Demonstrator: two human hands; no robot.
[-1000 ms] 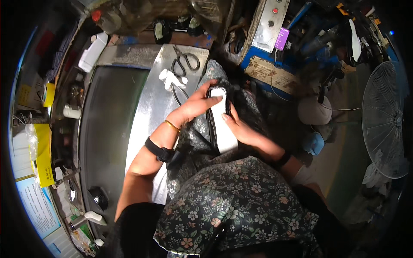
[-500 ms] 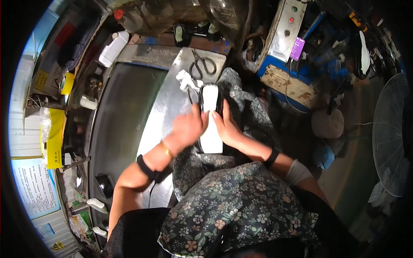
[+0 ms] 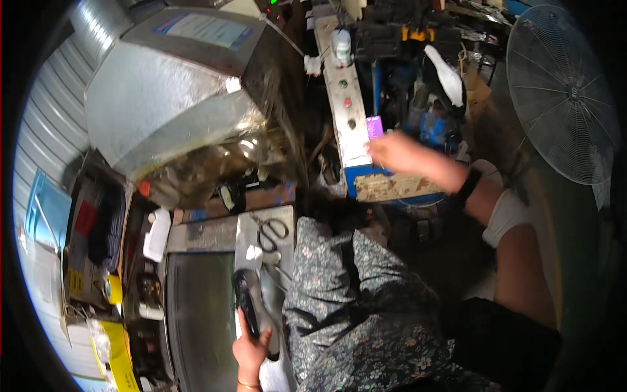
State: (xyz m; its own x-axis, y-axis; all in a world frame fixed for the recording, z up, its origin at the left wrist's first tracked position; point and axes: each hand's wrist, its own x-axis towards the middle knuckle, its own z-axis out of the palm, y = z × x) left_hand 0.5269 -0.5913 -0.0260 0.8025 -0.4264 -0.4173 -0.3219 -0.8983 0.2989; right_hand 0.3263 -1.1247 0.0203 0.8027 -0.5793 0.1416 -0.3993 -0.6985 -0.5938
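My left hand (image 3: 251, 349) grips a black shoe (image 3: 245, 287) near its lower end, thumb on one side and fingers on the other. The shoe lies tilted over the metal table (image 3: 251, 225), its black side showing. My right hand (image 3: 395, 151) is stretched out far to the right, at the lower end of a pale control panel (image 3: 353, 140) with round buttons, close beside a purple packet (image 3: 374, 127). Motion smears its fingers, so whether they hold anything is unclear. Beyond the shoe, on the table, lie black-handled scissors (image 3: 271, 234) and a crumpled white scrap (image 3: 270, 257).
A dark conveyor belt (image 3: 199, 313) runs left of the table, below a metal hood (image 3: 176, 85). A white bottle (image 3: 157, 235) stands by the belt. At the right are a large fan (image 3: 568, 91) and a machine holding another white-soled shoe (image 3: 445, 77). Floral cloth covers my lap.
My right hand has let go of the shoe and moved far right to the control panel. The shoe has tipped from white sole up to showing its black side. The head view has swung right.
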